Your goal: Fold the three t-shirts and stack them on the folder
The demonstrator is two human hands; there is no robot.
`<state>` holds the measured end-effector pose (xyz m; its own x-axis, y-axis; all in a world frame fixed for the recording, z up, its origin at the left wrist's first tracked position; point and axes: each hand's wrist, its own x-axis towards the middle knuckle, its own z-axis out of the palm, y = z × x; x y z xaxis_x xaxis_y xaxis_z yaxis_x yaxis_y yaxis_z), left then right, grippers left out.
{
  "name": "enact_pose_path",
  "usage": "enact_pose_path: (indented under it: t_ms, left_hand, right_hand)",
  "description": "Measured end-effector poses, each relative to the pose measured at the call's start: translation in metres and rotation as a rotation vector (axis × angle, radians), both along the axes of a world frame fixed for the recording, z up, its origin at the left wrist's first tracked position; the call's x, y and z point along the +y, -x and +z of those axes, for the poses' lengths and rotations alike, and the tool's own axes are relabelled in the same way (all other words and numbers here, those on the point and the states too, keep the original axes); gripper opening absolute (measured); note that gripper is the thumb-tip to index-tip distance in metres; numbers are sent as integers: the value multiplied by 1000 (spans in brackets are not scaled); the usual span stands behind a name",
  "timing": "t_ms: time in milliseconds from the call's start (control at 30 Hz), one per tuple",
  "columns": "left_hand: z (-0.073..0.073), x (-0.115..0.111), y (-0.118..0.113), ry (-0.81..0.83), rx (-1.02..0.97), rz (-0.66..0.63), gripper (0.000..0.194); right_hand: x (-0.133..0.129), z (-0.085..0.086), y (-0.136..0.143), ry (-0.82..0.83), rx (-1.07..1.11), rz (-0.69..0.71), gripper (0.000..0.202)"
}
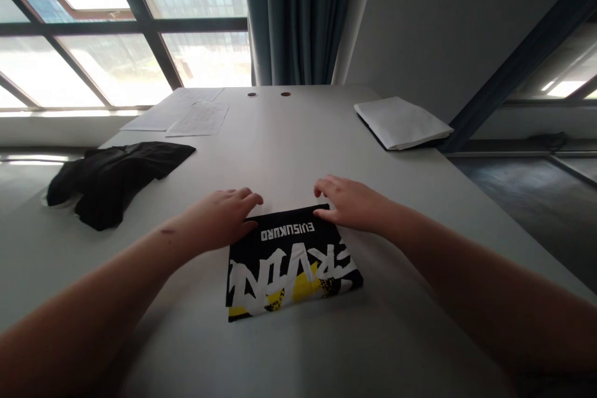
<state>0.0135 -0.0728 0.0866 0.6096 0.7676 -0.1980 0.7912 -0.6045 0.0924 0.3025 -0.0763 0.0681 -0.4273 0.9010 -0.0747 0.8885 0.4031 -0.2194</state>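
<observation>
A black folded T-shirt (291, 270) lies flat on the white table in front of me, with large white and yellow print and the lettering upside down to my view. My left hand (228, 214) is at its far left corner, the thumb touching the cloth and the other fingers apart from it, beyond the edge. At the far right corner is my right hand (349, 202); its thumb rests on the corner while the bent fingers stay raised off the shirt. Neither hand is closed around the cloth.
Crumpled black clothing (121, 174) lies on the left side of the white table (298, 155). Printed paper sheets (198, 119) are at the back left. A pale folded stack (403, 123) sits at the right edge. Windows and a blue curtain (298, 18) stand behind.
</observation>
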Motion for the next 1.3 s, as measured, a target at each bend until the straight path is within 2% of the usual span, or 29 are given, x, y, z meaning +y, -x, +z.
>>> enact_pose_path:
  t_ms: [67, 133, 167, 233, 333, 500, 733, 933, 1067, 1300]
  left_hand:
    - [-17, -21, -19, -109, -108, -58, 49]
    - [-38, -35, -35, -129, -213, -117, 54]
    - [-49, -38, -40, -143, -244, -103, 54]
    - [-65, -36, -44, -150, -258, -57, 56]
    - [-75, -25, -39, -130, -211, -46, 62]
    - [-68, -18, -33, -114, -188, -85, 63]
    - [-54, -9, -31, -97, -303, -142, 43]
    - [-53, 0, -31, -79, -197, -31, 40]
    - [-47, 11, -28, -71, -99, 9, 47]
    - [-43, 23, -18, -161, -49, 51, 50]
  right_hand:
    - [-14, -6, 14, -167, 54, 67, 22]
    - [-24, -16, 28, -215, 69, 111, 19]
    - [-26, -22, 34, -215, 54, 108, 18]
    - [-25, -34, 40, -214, 9, 75, 16]
    - [-14, -46, 38, -221, -29, 33, 15]
    - [-3, -48, 29, -190, -92, -10, 23]
    - [-3, -41, 29, -115, -45, -25, 31]
    - [4, -36, 20, -40, 85, -69, 34]
    - [10, -35, 13, -23, 196, -81, 34]
    - [16, -42, 6, -101, 407, -96, 38]
